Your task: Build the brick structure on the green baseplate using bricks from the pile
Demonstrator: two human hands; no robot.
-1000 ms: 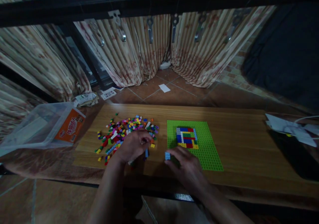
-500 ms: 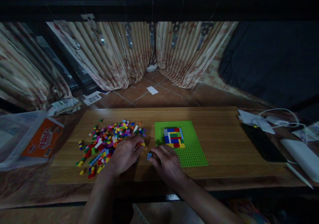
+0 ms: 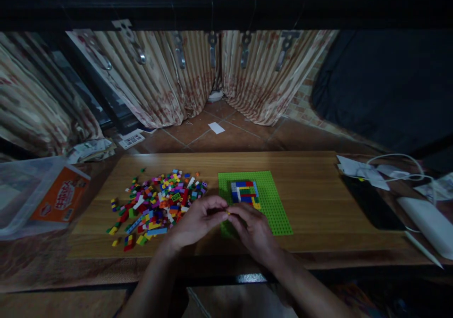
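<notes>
My left hand (image 3: 200, 221) and my right hand (image 3: 254, 228) meet fingertip to fingertip over the near left edge of the green baseplate (image 3: 276, 214). A tiny yellow toy brick (image 3: 228, 212) shows between their pinched fingers. Any blue brick in my right hand is hidden from view. Just beyond the fingers, a low square build of coloured bricks (image 3: 247, 191) stands on the baseplate, partly covered by my right hand. To the left, a loose heap of toy bricks (image 3: 163, 200) spreads over the wooden board (image 3: 311, 190).
At the far left stands a clear plastic box (image 3: 31, 190) with an orange label. On the right lie a black pad (image 3: 375, 205), a white device (image 3: 426, 223), papers, a white cable (image 3: 399, 156) and a pen-like stick (image 3: 424, 249). Curtains hang behind.
My left hand has come away from the heap, moving right, and now meets my right hand, which shifted slightly right. The blue brick at my right fingertips has gone out of sight.
</notes>
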